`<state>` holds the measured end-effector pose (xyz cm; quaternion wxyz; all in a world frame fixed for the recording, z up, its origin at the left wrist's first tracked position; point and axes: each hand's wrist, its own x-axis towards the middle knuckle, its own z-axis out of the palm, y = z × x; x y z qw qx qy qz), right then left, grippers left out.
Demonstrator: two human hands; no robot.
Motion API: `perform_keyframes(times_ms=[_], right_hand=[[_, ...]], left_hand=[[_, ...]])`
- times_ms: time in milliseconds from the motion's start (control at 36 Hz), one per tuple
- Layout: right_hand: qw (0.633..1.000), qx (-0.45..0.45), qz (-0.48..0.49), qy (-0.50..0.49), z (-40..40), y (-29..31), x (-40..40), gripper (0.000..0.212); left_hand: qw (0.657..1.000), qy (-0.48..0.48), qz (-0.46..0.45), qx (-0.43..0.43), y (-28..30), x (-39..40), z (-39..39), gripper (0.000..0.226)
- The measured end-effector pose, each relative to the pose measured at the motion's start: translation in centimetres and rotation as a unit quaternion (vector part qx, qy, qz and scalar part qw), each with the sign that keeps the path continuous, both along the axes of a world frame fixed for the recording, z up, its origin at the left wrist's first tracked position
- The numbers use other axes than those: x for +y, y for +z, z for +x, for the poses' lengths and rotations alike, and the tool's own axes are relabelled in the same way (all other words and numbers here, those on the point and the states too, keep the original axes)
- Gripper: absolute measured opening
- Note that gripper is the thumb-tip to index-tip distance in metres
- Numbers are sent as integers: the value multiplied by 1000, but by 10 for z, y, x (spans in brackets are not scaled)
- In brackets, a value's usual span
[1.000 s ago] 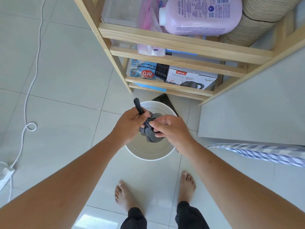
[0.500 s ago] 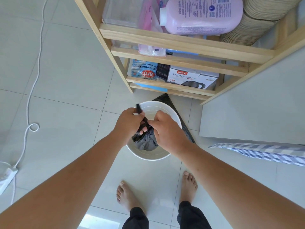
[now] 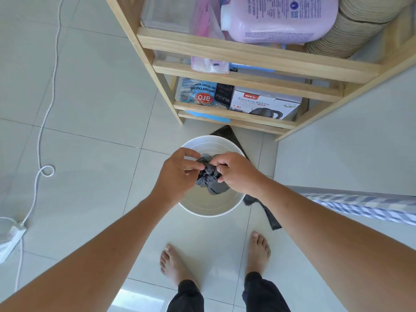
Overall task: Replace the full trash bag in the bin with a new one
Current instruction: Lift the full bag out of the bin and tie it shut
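Note:
A round white bin (image 3: 210,209) stands on the tiled floor in front of my feet. Over its mouth I hold a small dark grey trash bag (image 3: 209,179), bunched at the top. My left hand (image 3: 176,173) pinches the bag's gathered neck from the left and my right hand (image 3: 236,173) grips it from the right, fingers closed on the plastic. A flat dark bag (image 3: 264,207) lies on the floor beside the bin, running from behind it to its right side.
A wooden shelf unit (image 3: 254,55) stands just beyond the bin, holding a kettle box (image 3: 265,104), a pink bottle and packets. A white cable (image 3: 46,140) and power strip (image 3: 10,242) lie at the left. A checked cloth (image 3: 364,207) hangs at the right.
The bag's loose tail that stuck up from my left fist is now tucked in. Both hands have closed tighter on the bunched top, staying over the bin.

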<state>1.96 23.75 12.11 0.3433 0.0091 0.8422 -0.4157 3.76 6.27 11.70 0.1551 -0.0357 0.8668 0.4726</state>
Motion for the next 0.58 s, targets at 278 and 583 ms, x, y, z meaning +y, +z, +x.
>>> perform_keyframes(times_ms=[278,583], right_hand=[[989,-90,-75,-86,8,1,-2,27],[986,-35,-11,-160,16,-7,22,20]], left_hand=[[996,-58,-1,71,1,0,2,4],[970,-170,-91,147,-18,-24,6,11]])
